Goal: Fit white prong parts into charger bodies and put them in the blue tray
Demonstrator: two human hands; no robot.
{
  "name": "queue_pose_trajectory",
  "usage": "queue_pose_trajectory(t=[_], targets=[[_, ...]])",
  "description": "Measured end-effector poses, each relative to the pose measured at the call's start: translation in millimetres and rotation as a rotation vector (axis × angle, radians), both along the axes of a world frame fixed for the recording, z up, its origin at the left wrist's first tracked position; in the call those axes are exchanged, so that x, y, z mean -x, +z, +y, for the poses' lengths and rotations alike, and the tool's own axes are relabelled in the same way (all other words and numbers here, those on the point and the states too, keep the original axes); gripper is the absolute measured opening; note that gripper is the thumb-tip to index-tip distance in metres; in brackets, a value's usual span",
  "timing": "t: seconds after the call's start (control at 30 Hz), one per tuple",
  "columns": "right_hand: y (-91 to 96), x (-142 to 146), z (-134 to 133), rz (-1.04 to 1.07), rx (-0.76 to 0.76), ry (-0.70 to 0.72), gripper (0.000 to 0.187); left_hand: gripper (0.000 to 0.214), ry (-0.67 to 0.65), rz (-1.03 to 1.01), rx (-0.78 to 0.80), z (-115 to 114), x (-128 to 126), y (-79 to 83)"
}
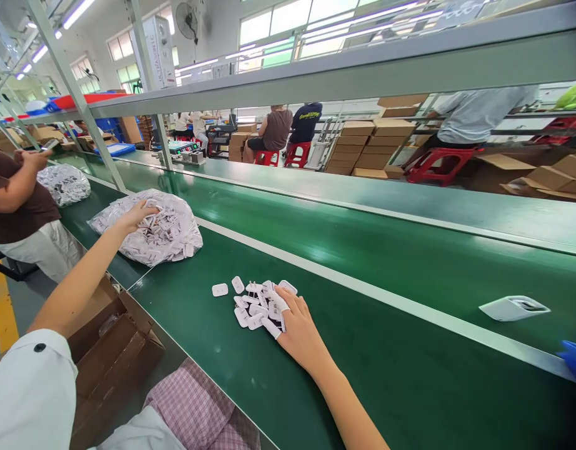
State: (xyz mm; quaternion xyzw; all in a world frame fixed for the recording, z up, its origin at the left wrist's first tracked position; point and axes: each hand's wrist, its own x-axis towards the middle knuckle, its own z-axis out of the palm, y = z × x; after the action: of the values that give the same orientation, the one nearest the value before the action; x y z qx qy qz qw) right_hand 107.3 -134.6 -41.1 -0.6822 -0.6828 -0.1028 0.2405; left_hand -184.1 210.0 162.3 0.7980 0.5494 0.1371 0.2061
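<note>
The right hand (300, 331) lies open and spread over a loose heap of small white plastic plug chargers (255, 309), its fingers resting among them, with no piece clearly gripped. The chargers are smooth, rounded rectangles, some showing short prongs. They lie at mixed angles on the green conveyor surface (400, 350), with one just apart from the heap. The left hand (138, 215), loosely open, rests on a clear plastic bag (168, 237) packed with more of the same pieces, beyond the heap. An open cardboard box (112, 356) sits below the near edge. Farther left, a co-worker's hands (32, 159) hold a phone (50, 144) near a second full bag (63, 184).
</note>
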Motion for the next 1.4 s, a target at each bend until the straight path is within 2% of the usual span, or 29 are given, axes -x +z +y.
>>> queue_pose_trajectory(t=[0.07, 0.13, 0.2, 0.3, 0.37, 0.43, 0.5, 0.57, 0.67, 0.73, 0.83, 0.97, 1.07, 1.13, 1.2, 1.3, 1.33, 1.4], targets=[[0.8, 0, 0, 0.001, 0.000, 0.000, 0.020, 0.059, -0.078, -0.058, 0.020, -18, -8, 0.4], [1.6, 0, 0, 0.009, 0.000, 0.004, 0.025, 0.052, -0.189, -0.099, 0.044, -44, -19, -10.3], [2.9, 1, -1, 0.019, 0.004, 0.006, 0.028, 0.052, -0.322, -0.109, 0.059, -74, -35, -32.7], [6.4, 2, -2, 0.045, 0.025, 0.000, 0.029, 0.047, -0.509, -0.094, 0.064, -116, -64, -78.2], [8.9, 4, -2, 0.063, 0.050, -0.007, 0.029, 0.045, -0.597, -0.089, 0.076, -135, -83, -104.9], [10.6, 5, -2, 0.073, 0.078, -0.016, 0.027, 0.053, -0.652, -0.084, 0.102, -144, -98, -120.5], [11.5, 6, -2, 0.082, 0.097, -0.023, 0.027, 0.066, -0.703, -0.081, 0.140, -145, -107, -122.9], [12.2, 6, -1, 0.099, 0.105, -0.030, 0.033, 0.073, -0.775, -0.086, 0.185, -142, -111, -114.9], [14.3, 6, -1, 0.124, 0.120, -0.046, 0.050, 0.067, -0.843, -0.119, 0.220, -132, -116, -99.9], [16.2, 5, -1, 0.140, 0.134, -0.056, 0.055, 0.059, -0.808, -0.156, 0.191, -123, -122, -98.8], [17.9, 2, 1, 0.168, 0.134, -0.066, 0.058, 0.059, -0.734, -0.213, 0.116, -113, -135, -115.1], [16.3, 4, 2, 0.207, 0.129, -0.096, 0.062, 0.057, -0.803, -0.265, 0.133, -124, -146, -143.4], [15.2, 7, 4, 0.251, 0.134, -0.086, 0.066, 0.049, -0.857, -0.338, 0.148, -139, -144, -150.2], [18.5, -2, 3, 0.307, 0.064, -0.098, 0.065, 0.045, -0.849, -0.417, 0.121, -144, -141, -148.7], [27.1, -27, 0, 0.408, -0.080, -0.251, 0.059, 0.042, -0.808, -0.504, 0.082, -143, -137, -145.7], [46.9, -94, -8, 0.630, -0.270, -0.745, 0.052, 0.036, -0.692, -0.621, 0.037, -135, -134, -142.9], [53.2, -119, -10, 0.666, -0.287, -0.857, 0.056, 0.034, -0.642, -0.656, 0.028, -131, -133, -142.8], [61.7, -164, -11, 0.690, -0.308, -0.982, 0.066, 0.034, -0.542, -0.724, 0.025, -126, -131, -143.6]])
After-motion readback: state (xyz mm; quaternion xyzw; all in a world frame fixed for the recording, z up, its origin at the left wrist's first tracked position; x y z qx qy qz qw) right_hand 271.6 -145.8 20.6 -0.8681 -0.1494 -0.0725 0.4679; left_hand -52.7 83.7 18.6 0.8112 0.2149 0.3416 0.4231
